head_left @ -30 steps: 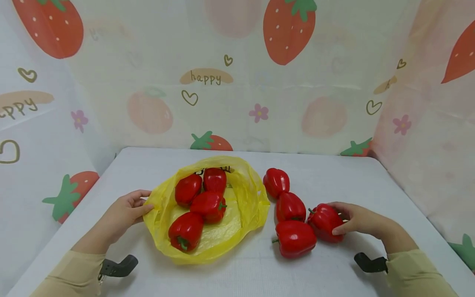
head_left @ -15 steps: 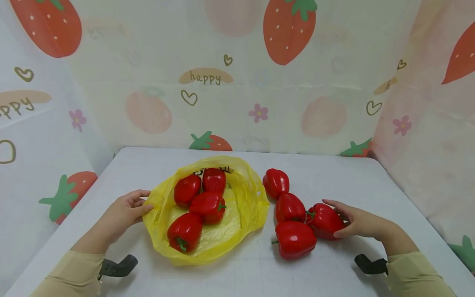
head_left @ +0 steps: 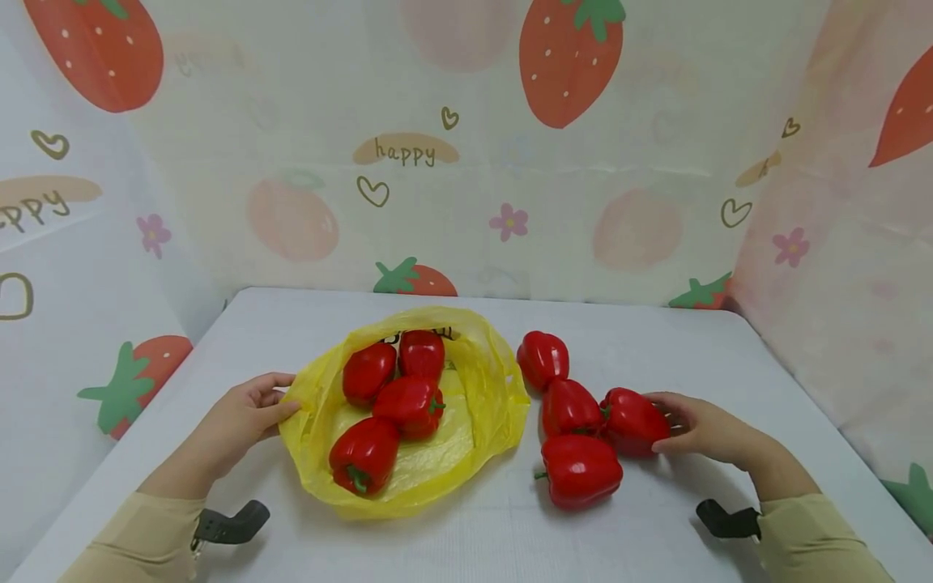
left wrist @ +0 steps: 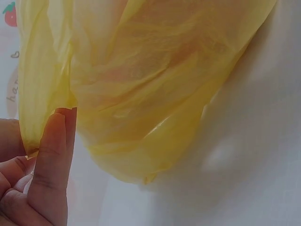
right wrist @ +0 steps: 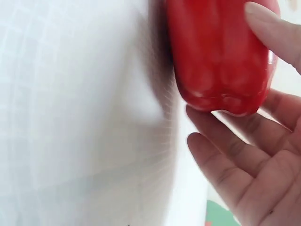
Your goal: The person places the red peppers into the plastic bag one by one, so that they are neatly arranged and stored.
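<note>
pepper (head_left: 632,423), red and glossy, is located right of the yellow bag (head_left: 490,405), with its stem pointed left and its blunt end turned to the right hand (head_left: 717,436). whether its weight is fully borne by the white table (head_left: 503,534) cannot be told. the right hand is held loosely spread: the blunt end is met by the thumb and forward fingers, while the lower fingers are extended and parted in the right wrist view. firmness of hold cannot be judged.

three loose peppers (head_left: 581,472) are lined up between bag and hand; the middle one is seen against the stem end of the handled pepper. the bag is spread wide-mouthed, and four bagged peppers (head_left: 410,406) are contained in it. its left rim is pinched between thumb and fingers of the left hand (head_left: 240,425).

both forearms are covered by tan sleeves (head_left: 138,530), and a black attachment (head_left: 235,524) is worn at each wrist. the table is enclosed by a strawberry-printed cloth (head_left: 437,219), marked "happy" in places.
</note>
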### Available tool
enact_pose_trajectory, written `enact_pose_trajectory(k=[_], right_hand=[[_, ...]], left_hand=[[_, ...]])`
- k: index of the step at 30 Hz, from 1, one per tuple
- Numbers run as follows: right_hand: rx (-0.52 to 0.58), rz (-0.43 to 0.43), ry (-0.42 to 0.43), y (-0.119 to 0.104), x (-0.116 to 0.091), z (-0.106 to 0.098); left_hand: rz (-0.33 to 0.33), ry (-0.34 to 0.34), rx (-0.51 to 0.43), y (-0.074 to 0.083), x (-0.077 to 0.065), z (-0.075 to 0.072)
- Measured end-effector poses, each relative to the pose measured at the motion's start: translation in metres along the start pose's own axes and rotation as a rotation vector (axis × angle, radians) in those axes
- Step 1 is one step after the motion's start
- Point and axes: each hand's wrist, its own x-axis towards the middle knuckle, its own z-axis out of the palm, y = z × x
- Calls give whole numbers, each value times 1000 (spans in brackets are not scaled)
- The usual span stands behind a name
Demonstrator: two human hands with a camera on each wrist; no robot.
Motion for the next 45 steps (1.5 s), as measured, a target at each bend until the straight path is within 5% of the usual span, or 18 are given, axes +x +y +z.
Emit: enact_pose_trajectory(k=[9,31,45], right_hand=[[71,-24,91,5,6,1],[262,-67,84,15,16,8],[144,-134,194,9,5,-5]], left_hand=[[-1,-4,0,-2,0,0],[4,-11,-7,-3,-1,-1],[7,-6,-2,-3,-2,-2]])
